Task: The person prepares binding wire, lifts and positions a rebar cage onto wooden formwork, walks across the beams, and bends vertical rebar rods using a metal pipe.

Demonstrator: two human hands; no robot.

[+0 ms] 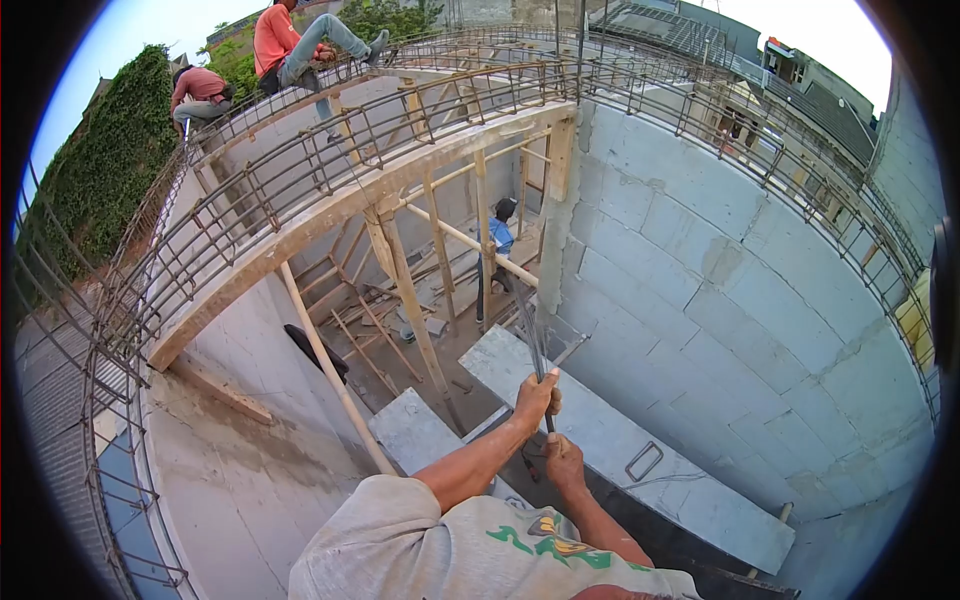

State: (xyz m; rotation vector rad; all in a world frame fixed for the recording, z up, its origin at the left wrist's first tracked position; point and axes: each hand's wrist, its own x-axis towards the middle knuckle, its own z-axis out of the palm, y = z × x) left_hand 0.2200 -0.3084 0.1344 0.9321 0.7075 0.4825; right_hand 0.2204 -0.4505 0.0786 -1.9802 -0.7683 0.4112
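We look down past a pale T-shirt (pixel 465 540) with a green and yellow print, over two bare forearms that reach forward above a partly built room. The left hand (pixel 537 396) is the upper one, its fingers wrapped around a bundle of thin dark rods (pixel 536 345). Just below it, nearer to us, the right hand (pixel 564 462) has its fingers closed around the lower part of the same bundle. The bundle stands roughly upright in front of the chest, its upper part fanning out slightly above the left hand; whether it is wire or thin bar, we cannot tell. Beneath the hands runs a long grey platform (pixel 725 515), and on it, to the right of the right hand, lies a bent rectangular metal loop (pixel 644 461). On our right rises a wall of large pale blocks (pixel 700 300), a steel rebar cage (pixel 760 185) running along its top. A wooden beam (pixel 300 228) crosses ahead of us and to the left, with wooden posts (pixel 405 275) below it. Deeper in the room, near the posts, stands a person in a blue top (pixel 501 237). At the upper left, two people sit high on the structure: a person in a coral top (pixel 275 42) and, farther left, a person in a dull red top (pixel 198 88), near a leafy green wall (pixel 110 165).
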